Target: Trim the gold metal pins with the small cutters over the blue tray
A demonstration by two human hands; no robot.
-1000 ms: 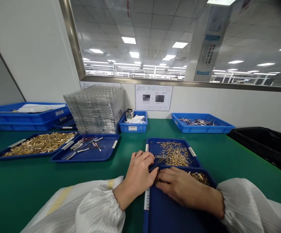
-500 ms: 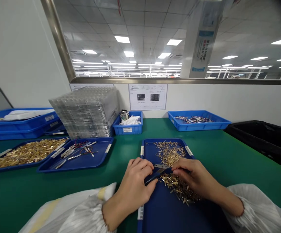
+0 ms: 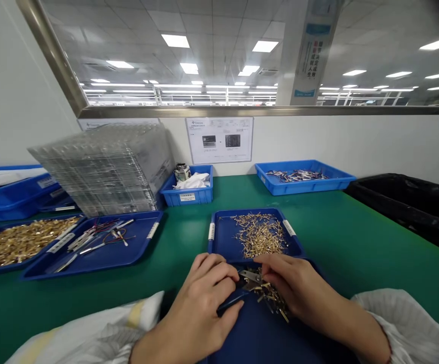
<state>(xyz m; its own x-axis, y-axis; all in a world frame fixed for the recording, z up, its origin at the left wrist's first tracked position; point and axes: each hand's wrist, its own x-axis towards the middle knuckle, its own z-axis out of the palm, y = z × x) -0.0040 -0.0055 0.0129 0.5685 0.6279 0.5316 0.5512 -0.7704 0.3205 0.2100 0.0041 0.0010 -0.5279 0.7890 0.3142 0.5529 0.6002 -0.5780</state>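
My left hand [image 3: 200, 298] is closed round a small pair of cutters [image 3: 242, 285] with dark blue handles, held over the near blue tray [image 3: 257, 333]. My right hand [image 3: 295, 293] pinches at a heap of small gold pins [image 3: 270, 298] lying in that tray, right beside the cutter's jaws. What its fingertips grip is too small to name. Behind both hands, a second blue tray [image 3: 223, 237] holds more gold pins [image 3: 259, 235]. White striped sleeves cover both forearms.
On the left are a blue tray of wires and tools [image 3: 98, 247], a tray of gold parts [image 3: 14, 245], a stack of clear plastic trays [image 3: 105, 169] and stacked blue bins [image 3: 7, 194]. Behind: a small blue bin [image 3: 189, 194], another blue tray [image 3: 302, 182]. A black bin [image 3: 412, 207] stands right.
The view has tilted and shifted; both hands sit lower and closer to me. My right hand moved from the far pins to the heap in the near tray, beside the cutters.
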